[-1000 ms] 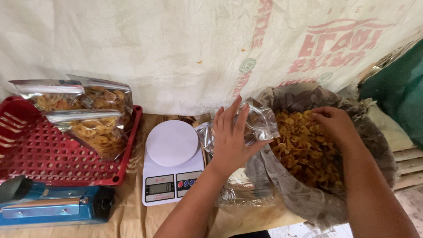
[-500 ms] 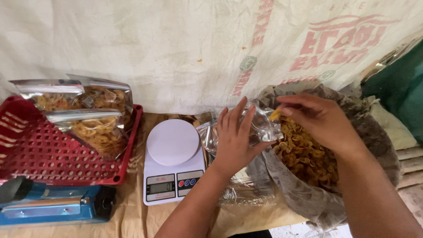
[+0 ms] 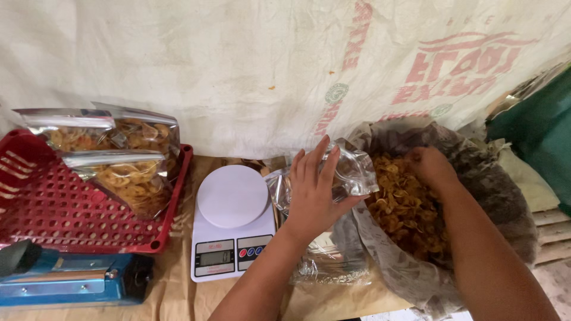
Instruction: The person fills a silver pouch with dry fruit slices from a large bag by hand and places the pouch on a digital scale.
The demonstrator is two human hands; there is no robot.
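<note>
My left hand (image 3: 313,191) grips a clear plastic bag (image 3: 351,173), holding it up beside the rim of a big sack (image 3: 499,196) lined with plastic and full of yellow fried chips (image 3: 404,208). My right hand (image 3: 431,166) is down in the chips at the far side of the heap, fingers curled into them. A white digital kitchen scale (image 3: 233,219) with a bare round platform stands just left of my left hand.
A red perforated crate (image 3: 53,208) at left holds several filled clear bags of chips (image 3: 128,172). A blue heat sealer (image 3: 71,282) lies in front of it. Empty clear bags (image 3: 324,267) lie under my left arm. A printed cloth (image 3: 250,65) hangs behind.
My right hand came up to the mouth of the clear bag with chips, then went back down into the sack. My left hand kept the bag in place.
</note>
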